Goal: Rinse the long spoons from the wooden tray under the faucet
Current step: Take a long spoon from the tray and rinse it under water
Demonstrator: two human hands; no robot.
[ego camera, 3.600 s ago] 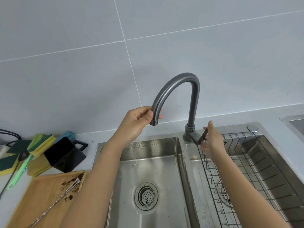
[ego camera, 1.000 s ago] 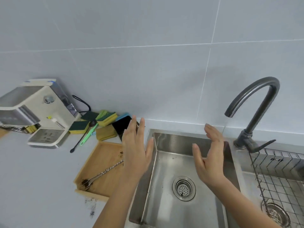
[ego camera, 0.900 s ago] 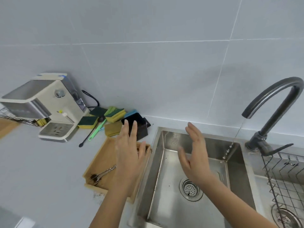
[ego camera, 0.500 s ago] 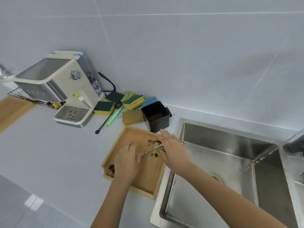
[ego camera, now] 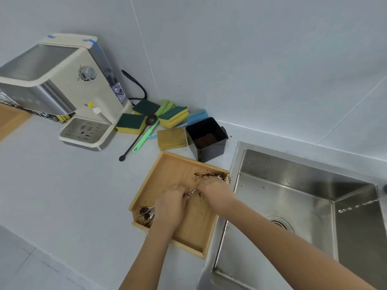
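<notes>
The wooden tray (ego camera: 167, 174) lies on the counter just left of the steel sink (ego camera: 293, 185), smeared with dark coffee grounds. Long twisted metal spoons (ego camera: 191, 192) lie across it, their dirty bowls (ego camera: 146, 212) at the tray's near left corner. My left hand (ego camera: 170, 208) presses down over the spoon handles near the bowls, fingers curled on them. My right hand (ego camera: 215, 195) closes on the other end of the handles near the tray's right rim. A thin water stream (ego camera: 360, 206) crosses the sink from the right; the faucet itself is out of frame.
A black square container (ego camera: 207, 139) with grounds stands behind the tray. Sponges (ego camera: 173, 116), a black scoop (ego camera: 138, 139) and a green brush lie behind it. A cream coffee machine (ego camera: 62, 88) sits at the far left.
My view swung left from the faucet to the tray. Both hands came down from above the sink onto the spoons, and the fingers have closed tighter around the handles. Water now runs.
</notes>
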